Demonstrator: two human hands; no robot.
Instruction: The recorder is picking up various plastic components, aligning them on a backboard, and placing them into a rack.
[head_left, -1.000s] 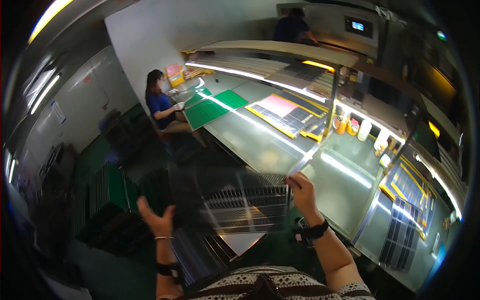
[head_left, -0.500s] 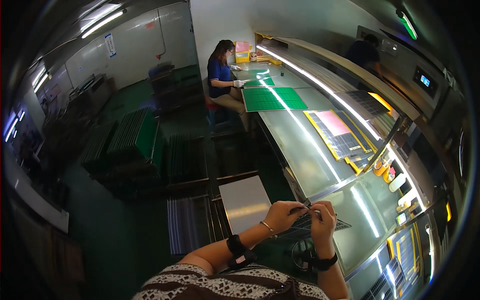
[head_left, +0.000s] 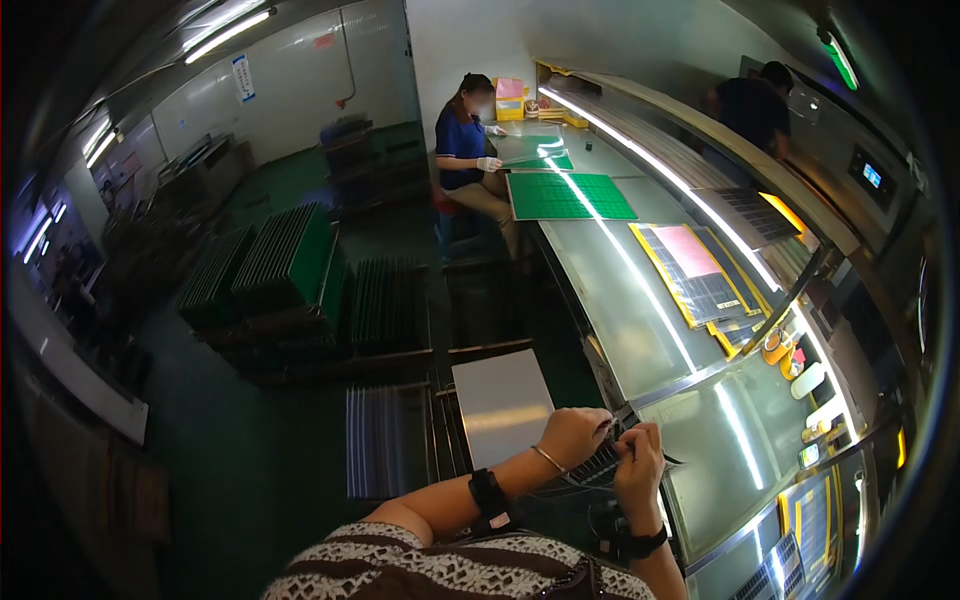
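Dark, gridded panel (head_left: pixel 592 468) is the thing at the hands in the head view, and honestly you don't get to see much of it. It sits low in front of the person, just beside the near left edge of the long grey-green tabletop (head_left: pixel 690 435). The left hand (head_left: pixel 577 437) and right hand (head_left: pixel 640 465) are close together over it and cover a good chunk. Fingers on both are curled in, tips near each other, but I can't tell whether they're grasping the panel's edge or some small bit between them; it's too small and dark.

Which way it points: the strip showing between the hands slants from lower left up to the right. The full outline is covered, so I can't call the long axis. A thin dark tip pokes out right of the right hand, and I can't say if it's the same piece.

The left forearm crosses in from the lower left, and the right one is cut off at the bottom edge. A pale flat sheet (head_left: pixel 503 400) lies just beyond the left forearm, which hides its near end. Farther up the tabletop there's a green panel (head_left: pixel 572 197) near a seated co-worker (head_left: pixel 460 145) in blue, whose face is blurred.
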